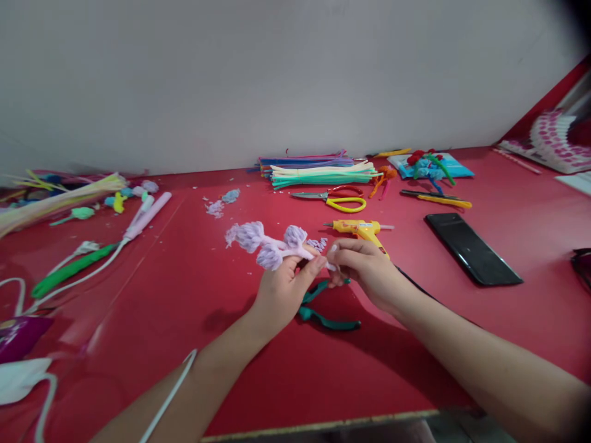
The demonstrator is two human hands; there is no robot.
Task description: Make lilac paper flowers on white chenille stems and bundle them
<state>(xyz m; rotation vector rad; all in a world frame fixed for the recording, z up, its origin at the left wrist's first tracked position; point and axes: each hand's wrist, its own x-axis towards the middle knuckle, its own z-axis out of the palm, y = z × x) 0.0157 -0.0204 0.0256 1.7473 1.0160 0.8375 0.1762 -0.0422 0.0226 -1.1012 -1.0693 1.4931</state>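
Note:
Between both hands is a lavender pipe-cleaner flower (270, 243), with several fluffy buds pointing left and its stem to the right. My left hand (285, 284) is closed around the stem just below the buds, thumb on top. The fingers of my right hand (364, 264) pinch the stem's lower end. Beneath the hands lie teal-handled pliers (325, 320), partly covered by them. Some lavender clippings (317, 244) rest on the table behind the hands.
Behind are scissors (339, 198), a yellow glue gun (362, 229) and pipe-cleaner bundles (323, 173). A black phone (471, 249) lies at right. On the left are a pink corded tool (148, 215), a green-handled tool (71, 271) and more pipe cleaners (60, 200). A white cable (168, 397) crosses my left forearm.

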